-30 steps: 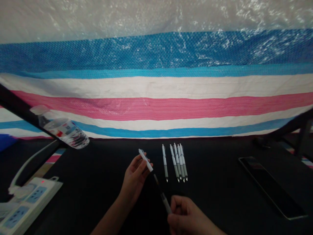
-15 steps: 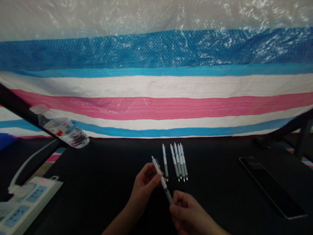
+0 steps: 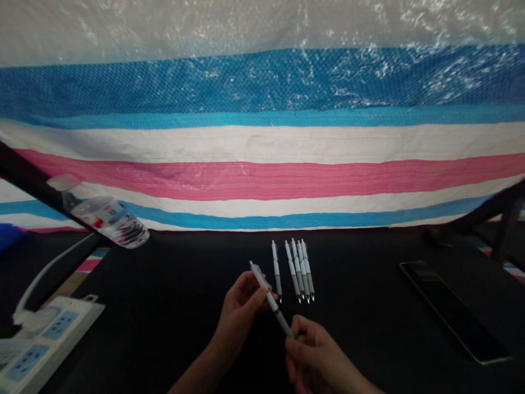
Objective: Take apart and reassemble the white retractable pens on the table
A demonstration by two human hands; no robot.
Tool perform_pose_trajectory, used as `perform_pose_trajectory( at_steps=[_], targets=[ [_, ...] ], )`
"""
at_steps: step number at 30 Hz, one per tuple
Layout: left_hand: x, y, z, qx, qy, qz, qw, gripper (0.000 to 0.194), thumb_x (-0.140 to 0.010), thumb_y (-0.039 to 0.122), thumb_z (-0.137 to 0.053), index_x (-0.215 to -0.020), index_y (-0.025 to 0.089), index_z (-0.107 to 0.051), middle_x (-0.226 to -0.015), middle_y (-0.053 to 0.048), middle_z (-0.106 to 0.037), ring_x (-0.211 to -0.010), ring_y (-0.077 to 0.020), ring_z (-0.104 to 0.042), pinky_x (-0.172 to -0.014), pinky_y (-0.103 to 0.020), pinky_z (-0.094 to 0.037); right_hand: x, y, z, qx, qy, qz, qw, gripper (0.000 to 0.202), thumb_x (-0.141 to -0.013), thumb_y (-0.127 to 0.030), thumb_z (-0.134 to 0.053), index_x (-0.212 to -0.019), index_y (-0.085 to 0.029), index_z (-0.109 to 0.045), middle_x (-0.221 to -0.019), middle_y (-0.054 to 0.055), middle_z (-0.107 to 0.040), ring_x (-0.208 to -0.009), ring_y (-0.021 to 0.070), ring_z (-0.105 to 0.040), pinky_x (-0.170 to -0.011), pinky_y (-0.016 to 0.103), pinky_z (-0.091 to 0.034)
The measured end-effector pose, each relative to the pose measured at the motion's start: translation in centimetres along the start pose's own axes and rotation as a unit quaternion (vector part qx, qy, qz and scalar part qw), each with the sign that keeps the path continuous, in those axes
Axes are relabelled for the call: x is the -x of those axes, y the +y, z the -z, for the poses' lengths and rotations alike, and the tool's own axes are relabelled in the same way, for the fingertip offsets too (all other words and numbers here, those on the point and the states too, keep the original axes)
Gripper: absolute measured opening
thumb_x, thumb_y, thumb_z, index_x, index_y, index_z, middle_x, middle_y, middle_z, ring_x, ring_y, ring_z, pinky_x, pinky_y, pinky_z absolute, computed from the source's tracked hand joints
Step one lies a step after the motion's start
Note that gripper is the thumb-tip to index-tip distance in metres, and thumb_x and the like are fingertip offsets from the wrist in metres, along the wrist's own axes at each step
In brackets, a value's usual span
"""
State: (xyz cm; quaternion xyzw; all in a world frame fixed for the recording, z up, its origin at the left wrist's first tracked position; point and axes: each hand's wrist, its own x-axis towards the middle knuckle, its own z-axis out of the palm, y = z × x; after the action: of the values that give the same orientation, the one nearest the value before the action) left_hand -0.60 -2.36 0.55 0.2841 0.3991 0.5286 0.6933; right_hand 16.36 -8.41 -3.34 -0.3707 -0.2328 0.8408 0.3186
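Between my hands a white pen with a grey grip slants down to the right. My left hand pinches its white upper barrel between thumb and fingers. My right hand is closed at the lower end of the grey grip, and its fingers hide the tip. Just beyond, a single like pen lies on the black table, tip towards me. To its right several more such pens lie side by side, their tips also pointing my way.
A phone lies at the right of the table. On the left are a white power strip with a plugged-in cable and a tilted plastic water bottle by a dark bar. A striped plastic sheet hangs behind the table.
The held pen's top has shifted slightly left, and more of the grey grip shows above my right fingers. Both hands keep their hold; the pens on the table stay put.
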Motion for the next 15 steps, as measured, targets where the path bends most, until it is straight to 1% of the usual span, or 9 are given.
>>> perform_pose_trajectory(
  at_steps=[2, 4, 5, 7, 9, 10, 11, 13, 15],
  targets=[
    [0.02, -0.04, -0.01, 0.004, 0.001, 0.000, 1.000, 0.033, -0.069, 0.032, -0.092, -0.092, 0.017, -0.074, -0.083, -0.003, -0.073, -0.073, -0.0177, -0.072, -0.067, -0.027, -0.060, 0.08, -0.21, -0.18, -0.018, 0.004, -0.019, 1.000, 0.058, -0.075, -0.071, -0.073, -0.083, -0.019, -0.049, -0.051, 0.000, -0.067, -0.033, 0.0094, -0.057, -0.032, 0.013, -0.030],
    [0.06, -0.18, 0.09, 0.003, 0.002, 0.001, 1.000, 0.031, -0.071, 0.032, -0.091, -0.093, 0.017, -0.075, -0.084, -0.003, -0.073, -0.074, -0.0182, -0.073, -0.069, -0.028, -0.060, 0.16, -0.52, -0.43, -0.020, 0.013, -0.042, 0.999, 0.063, -0.078, -0.078, -0.064, -0.087, -0.016, -0.055, -0.053, 0.003, -0.069, -0.034, 0.0104, -0.059, -0.032, 0.014, -0.031],
    [0.07, -0.28, 0.16, 0.000, -0.001, 0.001, 1.000, 0.030, -0.072, 0.032, -0.090, -0.094, 0.018, -0.075, -0.085, -0.003, -0.073, -0.075, -0.0185, -0.073, -0.070, -0.028, -0.060, 0.18, -0.65, -0.55, -0.016, 0.017, -0.046, 0.999, 0.065, -0.077, -0.078, -0.064, -0.090, -0.015, -0.056, -0.055, 0.003, -0.070, -0.034, 0.0107, -0.060, -0.031, 0.014, -0.032],
    [0.09, -0.46, 0.26, -0.006, -0.009, 0.001, 1.000, 0.028, -0.074, 0.031, -0.089, -0.094, 0.018, -0.074, -0.085, -0.003, -0.073, -0.076, -0.0185, -0.073, -0.070, -0.028, -0.060, 0.21, -0.79, -0.68, 0.002, 0.021, -0.038, 0.999, 0.062, -0.072, -0.073, -0.073, -0.091, -0.018, -0.053, -0.059, 0.001, -0.071, -0.034, 0.0103, -0.060, -0.031, 0.014, -0.033],
    [0.09, -0.57, 0.27, -0.007, -0.015, 0.001, 1.000, 0.028, -0.074, 0.031, -0.088, -0.094, 0.018, -0.074, -0.085, -0.003, -0.073, -0.076, -0.0183, -0.073, -0.070, -0.027, -0.060, 0.19, -0.72, -0.66, 0.015, 0.021, -0.024, 0.999, 0.059, -0.067, -0.066, -0.082, -0.086, -0.021, -0.048, -0.058, -0.002, -0.070, -0.032, 0.0087, -0.057, -0.030, 0.012, -0.031],
    [0.08, -0.59, 0.23, -0.005, -0.016, 0.001, 1.000, 0.028, -0.074, 0.031, -0.089, -0.094, 0.017, -0.074, -0.085, -0.003, -0.073, -0.075, -0.0181, -0.072, -0.069, -0.027, -0.059, 0.17, -0.65, -0.62, 0.016, 0.019, -0.023, 0.999, 0.059, -0.067, -0.065, -0.083, -0.083, -0.022, -0.046, -0.054, -0.004, -0.068, -0.031, 0.0080, -0.055, -0.029, 0.012, -0.030],
    [0.08, -0.58, 0.19, -0.003, -0.015, 0.001, 1.000, 0.029, -0.073, 0.031, -0.089, -0.093, 0.017, -0.074, -0.084, -0.003, -0.073, -0.075, -0.0180, -0.072, -0.069, -0.027, -0.059, 0.16, -0.57, -0.56, 0.012, 0.019, -0.026, 0.999, 0.059, -0.068, -0.067, -0.081, -0.082, -0.022, -0.046, -0.051, -0.004, -0.066, -0.030, 0.0075, -0.054, -0.029, 0.012, -0.029],
    [0.08, -0.51, 0.08, 0.002, -0.010, 0.003, 1.000, 0.030, -0.071, 0.031, -0.090, -0.092, 0.017, -0.074, -0.083, -0.003, -0.073, -0.074, -0.0180, -0.072, -0.068, -0.027, -0.059, 0.15, -0.48, -0.50, -0.002, 0.019, -0.044, 0.999, 0.061, -0.072, -0.076, -0.070, -0.083, -0.019, -0.051, -0.048, -0.003, -0.064, -0.030, 0.0081, -0.054, -0.029, 0.013, -0.030],
    [0.09, -0.42, 0.02, 0.004, -0.005, 0.002, 1.000, 0.030, -0.071, 0.031, -0.091, -0.091, 0.017, -0.074, -0.083, -0.003, -0.073, -0.074, -0.0180, -0.072, -0.068, -0.027, -0.059, 0.18, -0.51, -0.50, -0.007, 0.021, -0.050, 0.999, 0.066, -0.074, -0.080, -0.064, -0.089, -0.016, -0.055, -0.052, 0.001, -0.067, -0.033, 0.0096, -0.058, -0.030, 0.014, -0.032]
  ],
)
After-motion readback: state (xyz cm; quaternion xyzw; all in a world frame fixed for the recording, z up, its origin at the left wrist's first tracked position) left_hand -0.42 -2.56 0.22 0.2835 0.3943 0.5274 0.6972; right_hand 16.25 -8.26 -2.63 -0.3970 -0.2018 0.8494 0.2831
